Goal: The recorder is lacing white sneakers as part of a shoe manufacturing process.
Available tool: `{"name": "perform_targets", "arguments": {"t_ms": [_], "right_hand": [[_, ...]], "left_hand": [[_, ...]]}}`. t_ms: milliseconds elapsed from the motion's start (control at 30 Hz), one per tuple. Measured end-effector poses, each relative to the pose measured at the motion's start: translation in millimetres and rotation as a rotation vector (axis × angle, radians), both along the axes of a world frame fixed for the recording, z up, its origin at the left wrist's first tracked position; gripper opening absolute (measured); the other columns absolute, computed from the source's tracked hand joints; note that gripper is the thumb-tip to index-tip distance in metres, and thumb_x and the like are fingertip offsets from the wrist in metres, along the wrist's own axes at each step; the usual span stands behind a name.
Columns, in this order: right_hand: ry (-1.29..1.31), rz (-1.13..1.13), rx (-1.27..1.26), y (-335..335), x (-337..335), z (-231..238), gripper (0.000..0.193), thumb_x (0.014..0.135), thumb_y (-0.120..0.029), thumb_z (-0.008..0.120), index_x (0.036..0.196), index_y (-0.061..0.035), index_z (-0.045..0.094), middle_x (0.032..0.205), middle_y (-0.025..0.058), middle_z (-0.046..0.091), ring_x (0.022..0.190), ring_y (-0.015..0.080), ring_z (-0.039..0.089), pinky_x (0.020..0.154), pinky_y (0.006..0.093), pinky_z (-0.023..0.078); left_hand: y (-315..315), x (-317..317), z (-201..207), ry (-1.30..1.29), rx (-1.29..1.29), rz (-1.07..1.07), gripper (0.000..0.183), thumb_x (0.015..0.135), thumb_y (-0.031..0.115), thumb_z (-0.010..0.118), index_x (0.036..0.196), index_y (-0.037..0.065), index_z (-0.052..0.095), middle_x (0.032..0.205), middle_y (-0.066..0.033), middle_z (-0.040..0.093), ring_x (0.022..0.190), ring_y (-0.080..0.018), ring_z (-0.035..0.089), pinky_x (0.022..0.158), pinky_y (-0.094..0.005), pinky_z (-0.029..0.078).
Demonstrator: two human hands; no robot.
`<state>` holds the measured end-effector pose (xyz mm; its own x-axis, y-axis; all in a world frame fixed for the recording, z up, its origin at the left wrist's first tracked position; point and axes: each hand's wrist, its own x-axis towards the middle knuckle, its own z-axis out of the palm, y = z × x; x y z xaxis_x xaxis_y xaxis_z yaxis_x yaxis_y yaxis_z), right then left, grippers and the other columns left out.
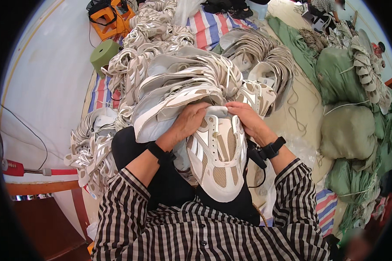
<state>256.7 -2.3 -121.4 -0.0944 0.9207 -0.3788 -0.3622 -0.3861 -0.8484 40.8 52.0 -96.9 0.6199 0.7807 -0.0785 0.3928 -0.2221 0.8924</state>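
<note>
A white and beige shoe upper (224, 150) rests on my lap, its toe pointing toward me and its heel opening away. My left hand (190, 121) is closed on the left side of its heel collar. On the right side of the same collar, my right hand (247, 118) grips the edge with the thumb near the rim. The undersides of the fingers are hidden. Just beyond my hands leans a thick stack of similar shoe uppers (183, 85), nested together, touching or nearly touching my left hand.
More bundled uppers (265, 56) lie at the far right and along the left (96, 148). A green stool (103, 54) and orange stool (111, 19) stand far left. Stuffed green sacks (346, 130) line the right. Loose cord (297, 117) lies on the floor. A person (324, 8) sits far right.
</note>
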Motion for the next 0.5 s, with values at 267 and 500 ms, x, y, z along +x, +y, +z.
{"name": "perform_targets", "arguments": {"t_ms": [267, 500], "right_hand": [[0.057, 0.071, -0.178, 20.9, -2.3, 12.4, 0.021, 0.094, -0.017, 0.058, 0.098, 0.0016, 0.067, 0.091, 0.0062, 0.067, 0.076, 0.0104, 0.061, 0.067, 0.0261, 0.049], [-0.435, 0.264, 0.027, 34.2, -12.8, 19.1, 0.003, 0.080, -0.007, 0.068, 0.077, -0.0047, 0.068, 0.073, -0.0004, 0.062, 0.064, 0.0080, 0.054, 0.060, 0.0214, 0.040]], "left_hand": [[-3.7, -3.8, 5.3, -0.004, -0.034, 0.028, 0.031, 0.096, 0.021, 0.049, 0.104, -0.005, 0.061, 0.087, -0.0145, 0.064, 0.078, -0.0193, 0.056, 0.074, -0.0314, 0.046], [-5.5, -5.7, 0.0, 0.160, 0.110, 0.064, 0.033, 0.097, 0.024, 0.049, 0.083, -0.006, 0.054, 0.068, -0.0191, 0.055, 0.062, -0.0261, 0.048, 0.064, -0.0386, 0.042]]}}
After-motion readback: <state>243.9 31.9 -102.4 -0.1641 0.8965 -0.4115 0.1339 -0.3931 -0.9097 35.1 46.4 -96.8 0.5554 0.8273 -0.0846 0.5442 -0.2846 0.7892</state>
